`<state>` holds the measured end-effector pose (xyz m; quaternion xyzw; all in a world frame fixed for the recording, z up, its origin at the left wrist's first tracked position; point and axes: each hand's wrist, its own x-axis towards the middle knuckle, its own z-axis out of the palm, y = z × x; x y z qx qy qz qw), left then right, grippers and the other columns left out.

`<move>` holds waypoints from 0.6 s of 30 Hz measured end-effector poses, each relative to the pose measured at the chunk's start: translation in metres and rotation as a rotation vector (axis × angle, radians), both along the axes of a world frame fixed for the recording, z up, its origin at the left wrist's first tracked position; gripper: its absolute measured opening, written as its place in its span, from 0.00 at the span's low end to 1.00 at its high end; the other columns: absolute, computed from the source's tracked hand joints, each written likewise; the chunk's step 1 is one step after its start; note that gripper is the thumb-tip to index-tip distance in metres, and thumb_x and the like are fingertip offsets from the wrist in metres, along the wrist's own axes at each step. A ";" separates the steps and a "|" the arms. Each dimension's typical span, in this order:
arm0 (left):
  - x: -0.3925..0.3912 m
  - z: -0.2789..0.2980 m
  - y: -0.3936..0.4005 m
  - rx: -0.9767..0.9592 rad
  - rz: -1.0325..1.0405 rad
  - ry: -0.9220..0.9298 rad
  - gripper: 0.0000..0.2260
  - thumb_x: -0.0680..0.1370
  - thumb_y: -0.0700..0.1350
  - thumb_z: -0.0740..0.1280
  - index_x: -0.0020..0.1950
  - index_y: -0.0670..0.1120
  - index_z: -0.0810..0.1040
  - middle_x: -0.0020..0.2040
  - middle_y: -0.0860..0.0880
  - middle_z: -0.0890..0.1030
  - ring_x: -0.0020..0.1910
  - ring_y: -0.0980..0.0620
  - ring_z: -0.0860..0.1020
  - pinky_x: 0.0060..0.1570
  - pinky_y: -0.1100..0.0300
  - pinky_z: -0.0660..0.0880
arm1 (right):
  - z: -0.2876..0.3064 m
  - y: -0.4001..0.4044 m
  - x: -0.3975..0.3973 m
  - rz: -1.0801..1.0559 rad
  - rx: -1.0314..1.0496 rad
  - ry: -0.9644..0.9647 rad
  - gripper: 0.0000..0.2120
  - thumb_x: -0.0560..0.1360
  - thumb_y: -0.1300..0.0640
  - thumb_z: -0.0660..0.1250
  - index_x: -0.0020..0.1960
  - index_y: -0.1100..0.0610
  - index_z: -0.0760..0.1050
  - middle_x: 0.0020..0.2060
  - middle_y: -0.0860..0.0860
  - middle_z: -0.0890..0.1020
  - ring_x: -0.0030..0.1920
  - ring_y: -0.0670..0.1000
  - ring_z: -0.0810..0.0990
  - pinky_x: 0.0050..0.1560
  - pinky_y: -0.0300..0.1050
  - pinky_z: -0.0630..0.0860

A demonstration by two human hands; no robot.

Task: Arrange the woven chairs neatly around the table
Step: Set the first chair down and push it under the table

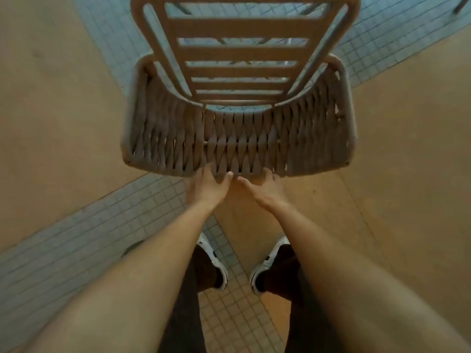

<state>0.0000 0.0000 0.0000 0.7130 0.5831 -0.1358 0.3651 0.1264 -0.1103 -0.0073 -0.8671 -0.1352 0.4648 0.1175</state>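
Note:
A woven chair (237, 138) stands right in front of me, seen from above and behind. Its curved back is grey-brown woven cord, and its slatted tan seat (239, 52) stretches away toward the top of the view. My left hand (207, 186) and my right hand (265, 186) rest side by side on the top rim of the woven back, near its middle, fingers curled over the edge. The table is hard to make out; only dark thin legs (461, 6) show beyond the seat.
The floor is tan paving crossed by bands of small blue-grey tiles (84, 233). My two feet in dark shoes with white soles (239, 266) stand just behind the chair. Open floor lies to the left and right of the chair.

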 end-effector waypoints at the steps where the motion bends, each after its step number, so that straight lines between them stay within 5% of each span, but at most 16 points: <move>1: 0.002 -0.017 -0.003 -0.001 0.031 -0.013 0.33 0.76 0.69 0.61 0.76 0.53 0.67 0.74 0.47 0.71 0.73 0.42 0.70 0.69 0.42 0.70 | -0.019 -0.001 -0.001 -0.078 0.026 0.037 0.54 0.66 0.19 0.62 0.82 0.47 0.54 0.80 0.55 0.60 0.78 0.63 0.61 0.76 0.65 0.62; 8: 0.011 -0.155 -0.020 -0.058 0.446 -0.132 0.39 0.77 0.60 0.68 0.81 0.46 0.56 0.74 0.42 0.68 0.71 0.40 0.70 0.67 0.46 0.70 | -0.160 0.003 -0.009 -0.576 0.160 0.270 0.46 0.67 0.30 0.74 0.78 0.50 0.66 0.73 0.52 0.73 0.72 0.58 0.72 0.71 0.54 0.69; 14: 0.018 -0.257 -0.014 -0.097 0.803 -0.205 0.43 0.75 0.59 0.73 0.81 0.44 0.56 0.74 0.42 0.69 0.71 0.40 0.71 0.64 0.52 0.70 | -0.256 0.001 -0.012 -1.007 0.259 0.393 0.48 0.66 0.37 0.80 0.78 0.55 0.66 0.71 0.53 0.74 0.67 0.59 0.75 0.67 0.61 0.73; 18: 0.024 -0.307 -0.001 -0.130 0.954 -0.256 0.46 0.72 0.60 0.75 0.81 0.43 0.56 0.75 0.42 0.69 0.71 0.41 0.71 0.61 0.54 0.69 | -0.297 0.011 -0.010 -1.247 0.471 0.486 0.34 0.70 0.49 0.80 0.72 0.54 0.73 0.64 0.53 0.81 0.60 0.55 0.81 0.56 0.53 0.81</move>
